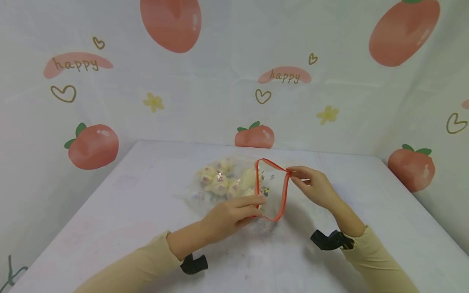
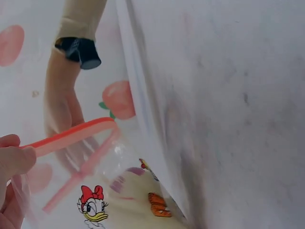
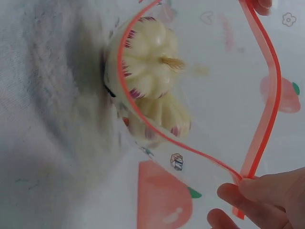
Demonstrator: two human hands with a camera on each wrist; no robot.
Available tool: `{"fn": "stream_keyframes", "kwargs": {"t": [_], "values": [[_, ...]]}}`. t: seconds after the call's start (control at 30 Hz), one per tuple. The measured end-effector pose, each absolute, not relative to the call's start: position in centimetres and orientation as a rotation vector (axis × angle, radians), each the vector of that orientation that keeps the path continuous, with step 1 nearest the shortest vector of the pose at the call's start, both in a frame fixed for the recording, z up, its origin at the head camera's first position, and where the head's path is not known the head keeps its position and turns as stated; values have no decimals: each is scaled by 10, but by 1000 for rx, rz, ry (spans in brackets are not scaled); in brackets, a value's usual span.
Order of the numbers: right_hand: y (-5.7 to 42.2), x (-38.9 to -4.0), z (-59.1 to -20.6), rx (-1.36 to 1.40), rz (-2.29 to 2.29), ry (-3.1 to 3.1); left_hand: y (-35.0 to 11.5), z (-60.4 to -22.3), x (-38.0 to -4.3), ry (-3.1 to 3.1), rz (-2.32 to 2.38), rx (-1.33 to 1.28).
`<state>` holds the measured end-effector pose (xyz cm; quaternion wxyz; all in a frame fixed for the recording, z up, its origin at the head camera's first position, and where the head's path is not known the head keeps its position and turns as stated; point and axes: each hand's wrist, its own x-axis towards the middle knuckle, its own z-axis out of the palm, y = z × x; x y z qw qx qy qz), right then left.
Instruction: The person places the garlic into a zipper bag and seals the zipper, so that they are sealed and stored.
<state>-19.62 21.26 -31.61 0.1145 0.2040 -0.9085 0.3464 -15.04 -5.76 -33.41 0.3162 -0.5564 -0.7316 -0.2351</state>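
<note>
A clear zip bag (image 1: 199, 203) printed with small cartoon pictures lies in the middle of the table, its mouth spread wide. Red zip strips (image 1: 283, 199) edge that mouth. Several cream garlic bulbs (image 1: 220, 185) with purple streaks are inside, toward the bag's far left end. At the near side of the mouth, my left hand (image 1: 232, 213) pinches the rim, the thumb (image 2: 24, 160) lying over the red strip. My right hand (image 1: 316, 187) pinches the right corner, where the two strips meet, between thumb and fingers; the strip's end (image 3: 239, 213) sticks out past them.
The table (image 1: 146, 244) has a white cover. Behind it hangs a white backdrop (image 1: 212, 81) printed with peaches, hearts and "happy". Black wrist mounts (image 1: 331, 240) stick out below both sleeves.
</note>
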Motion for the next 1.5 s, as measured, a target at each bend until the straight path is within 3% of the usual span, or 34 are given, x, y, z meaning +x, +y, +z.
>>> {"fn": "stream_keyframes", "kwargs": {"t": [0.47, 1.5], "values": [[221, -195, -325, 611, 967, -2711, -90, -337, -153, -2182, -945, -1264], [231, -191, -332, 536, 926, -2869, -123, -346, -157, -2675, -1145, -1341]]}}
